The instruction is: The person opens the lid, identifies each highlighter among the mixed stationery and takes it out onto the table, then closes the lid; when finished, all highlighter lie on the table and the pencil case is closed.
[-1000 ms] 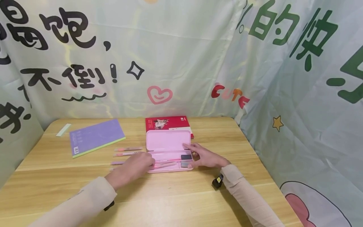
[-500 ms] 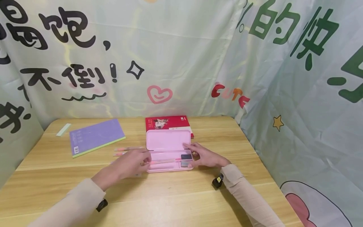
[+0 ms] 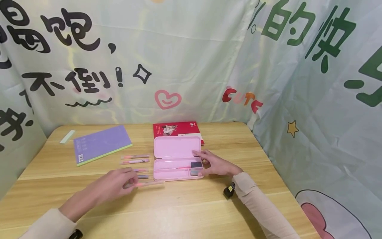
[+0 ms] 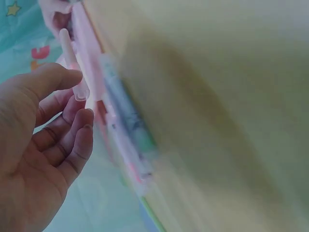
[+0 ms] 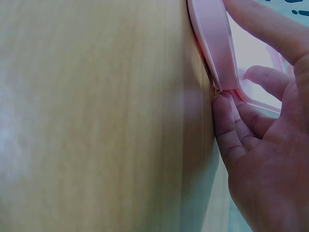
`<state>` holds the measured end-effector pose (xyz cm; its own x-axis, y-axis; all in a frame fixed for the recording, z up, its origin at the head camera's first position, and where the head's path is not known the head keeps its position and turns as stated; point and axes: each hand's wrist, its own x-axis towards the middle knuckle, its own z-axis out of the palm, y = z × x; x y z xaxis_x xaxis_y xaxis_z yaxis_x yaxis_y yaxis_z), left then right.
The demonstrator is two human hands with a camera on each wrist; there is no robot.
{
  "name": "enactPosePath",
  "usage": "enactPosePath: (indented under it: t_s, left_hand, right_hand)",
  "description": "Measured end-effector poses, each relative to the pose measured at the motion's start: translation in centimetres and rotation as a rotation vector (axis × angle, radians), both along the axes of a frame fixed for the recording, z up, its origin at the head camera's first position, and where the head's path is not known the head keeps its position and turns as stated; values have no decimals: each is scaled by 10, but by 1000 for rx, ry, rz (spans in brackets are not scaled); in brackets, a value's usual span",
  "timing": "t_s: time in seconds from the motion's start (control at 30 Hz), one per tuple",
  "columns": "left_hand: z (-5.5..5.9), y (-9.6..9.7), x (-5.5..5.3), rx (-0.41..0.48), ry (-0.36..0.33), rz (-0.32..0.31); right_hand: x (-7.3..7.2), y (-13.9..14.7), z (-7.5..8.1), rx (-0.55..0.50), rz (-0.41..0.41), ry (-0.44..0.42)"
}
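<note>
My left hand (image 3: pixel 114 182) pinches a pinkish pen (image 3: pixel 153 183) between thumb and fingers, just above the table in front of the pencil case. In the left wrist view, the clear end of that pen (image 4: pixel 79 92) shows by the thumb. The pink pencil case (image 3: pixel 176 147) lies with its lid folded back. Inside are a thin pink stick (image 3: pixel 184 167), a dark block (image 3: pixel 196 164) and a greyer block (image 3: pixel 194 172). My right hand (image 3: pixel 219 165) holds the case's right end, one finger on the lid; in the right wrist view, fingertips (image 5: pixel 223 104) meet its corner.
Several pens lie left of the case, among them a pink-and-white pen (image 3: pixel 135 161) and a bluish-ended pen (image 3: pixel 143 177). A purple book (image 3: pixel 102 144) and a pale strip (image 3: pixel 67 136) are at the back left. A red book (image 3: pixel 179 128) sits behind the case.
My left hand has drawn back from the case, left and toward me, bringing the pen out of it. The right hand and the case have stayed in place.
</note>
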<state>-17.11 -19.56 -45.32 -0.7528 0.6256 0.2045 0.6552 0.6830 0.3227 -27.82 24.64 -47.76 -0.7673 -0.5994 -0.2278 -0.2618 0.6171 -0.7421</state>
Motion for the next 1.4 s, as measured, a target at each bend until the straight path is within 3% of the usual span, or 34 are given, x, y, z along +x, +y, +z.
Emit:
enactPosePath:
  t_s: [0.13, 0.3, 0.5, 0.67, 0.9, 1.23, 1.4]
  left_hand:
    - [-8, -9, 10, 15, -22, 0]
    - [-14, -20, 14, 28, -68, 19]
    - [-21, -36, 17, 23, -23, 1]
    - [-25, -45, 18, -10, -35, 4]
    - [-25, -48, 19, -52, -81, 18]
    - [-24, -50, 20, -6, -107, -1]
    - [-18, -48, 19, 3, -124, 35]
  right_hand:
    - [0, 1, 1, 2, 9, 6]
    - [0, 2, 0, 9, 6, 10]
    - [-1, 1, 0, 4, 11, 7]
    - [0, 1, 2, 1, 9, -1]
    - [-1, 0, 2, 6, 11, -2]
    - [0, 0, 3, -3, 12, -7]
    - [0, -1, 3, 0, 10, -7]
